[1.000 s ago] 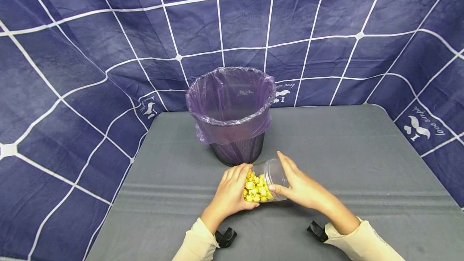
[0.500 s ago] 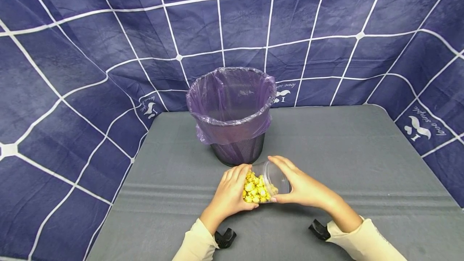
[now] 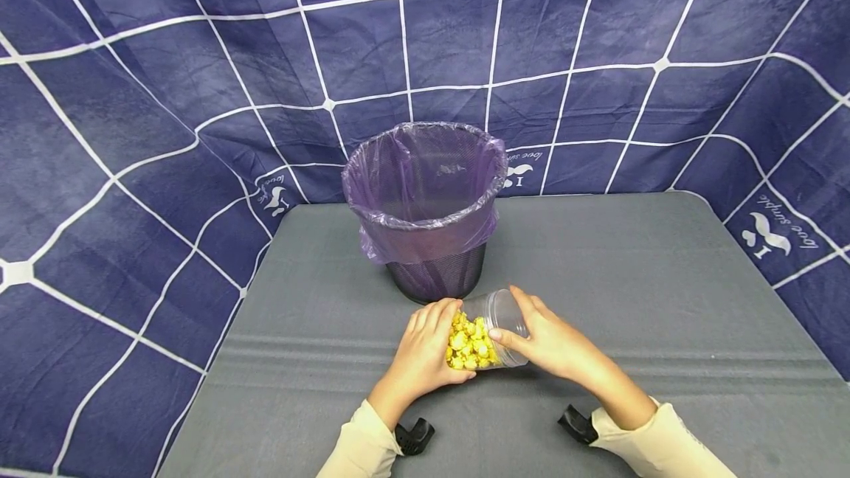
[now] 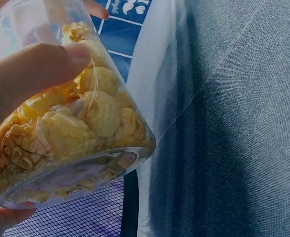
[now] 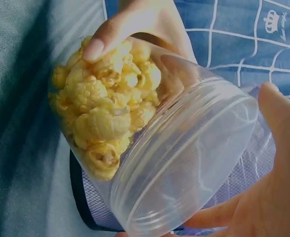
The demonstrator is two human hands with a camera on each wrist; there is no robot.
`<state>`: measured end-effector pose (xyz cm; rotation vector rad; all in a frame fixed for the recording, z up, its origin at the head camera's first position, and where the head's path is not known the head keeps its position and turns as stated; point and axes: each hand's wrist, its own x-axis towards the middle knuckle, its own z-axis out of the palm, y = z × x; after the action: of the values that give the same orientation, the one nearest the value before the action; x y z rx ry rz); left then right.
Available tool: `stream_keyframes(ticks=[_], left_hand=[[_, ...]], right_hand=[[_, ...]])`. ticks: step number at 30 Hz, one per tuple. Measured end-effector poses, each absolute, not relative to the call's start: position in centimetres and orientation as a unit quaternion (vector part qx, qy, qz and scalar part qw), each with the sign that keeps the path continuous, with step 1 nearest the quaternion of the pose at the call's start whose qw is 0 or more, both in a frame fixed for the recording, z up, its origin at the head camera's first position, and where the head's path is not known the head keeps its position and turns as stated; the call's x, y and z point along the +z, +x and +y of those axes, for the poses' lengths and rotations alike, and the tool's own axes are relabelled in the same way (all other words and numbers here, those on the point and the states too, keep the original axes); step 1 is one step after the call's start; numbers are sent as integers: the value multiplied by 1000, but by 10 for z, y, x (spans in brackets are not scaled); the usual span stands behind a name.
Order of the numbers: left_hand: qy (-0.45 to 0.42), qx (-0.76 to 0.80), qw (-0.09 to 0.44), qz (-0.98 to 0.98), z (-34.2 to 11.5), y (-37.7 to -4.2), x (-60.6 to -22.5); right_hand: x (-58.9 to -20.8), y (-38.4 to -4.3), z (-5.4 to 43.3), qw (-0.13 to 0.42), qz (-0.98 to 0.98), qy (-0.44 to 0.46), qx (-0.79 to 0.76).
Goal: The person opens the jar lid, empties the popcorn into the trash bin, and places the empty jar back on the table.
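Hands [image 3: 423, 351] [image 3: 561, 343] at jar [image 3: 478, 307], grey tabletop [image 3: 637, 271], blue drapes [image 3: 451, 39].

Glossy, smooth clear plastic on this jar [image 5: 179, 148], rough popcorn [image 5: 103, 98], shiny plastic liner [image 3: 432, 243], dark mesh bin [image 3: 437, 280], matt cloth-looking tabletop [image 3: 631, 271]!

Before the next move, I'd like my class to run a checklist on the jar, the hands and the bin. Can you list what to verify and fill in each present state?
1. Jar held: ok, the left hand grips the end with the popcorn.
2. Right hand in place: ok, thumb and fingers span the jar's other end.
3. Jar upright: not ok, it is tipped well over.
4. Popcorn contained: ok, none shows outside the jar.
5. Bin lined: ok, a purple liner folds over the rim.
6. Jar bottom intact underneath the left palm: cannot tell, partly covered.
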<state>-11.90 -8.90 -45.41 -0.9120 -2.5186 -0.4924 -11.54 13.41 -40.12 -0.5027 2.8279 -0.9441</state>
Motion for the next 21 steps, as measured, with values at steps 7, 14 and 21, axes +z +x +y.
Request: stream_keyframes(ticks=[7,14,21], left_hand=[[-328,-175,199,-907,-90,-119,-454],[-329,-181,182,-909,-90,-117,-451],[-333,-204,159,-907,-91,-115,-452]], right_hand=[[-403,-116,136,44,921,-194,-336],[-405,-118,146,12,885,-296,-358],[-403,-118,152,-5,869,-365,-333]])
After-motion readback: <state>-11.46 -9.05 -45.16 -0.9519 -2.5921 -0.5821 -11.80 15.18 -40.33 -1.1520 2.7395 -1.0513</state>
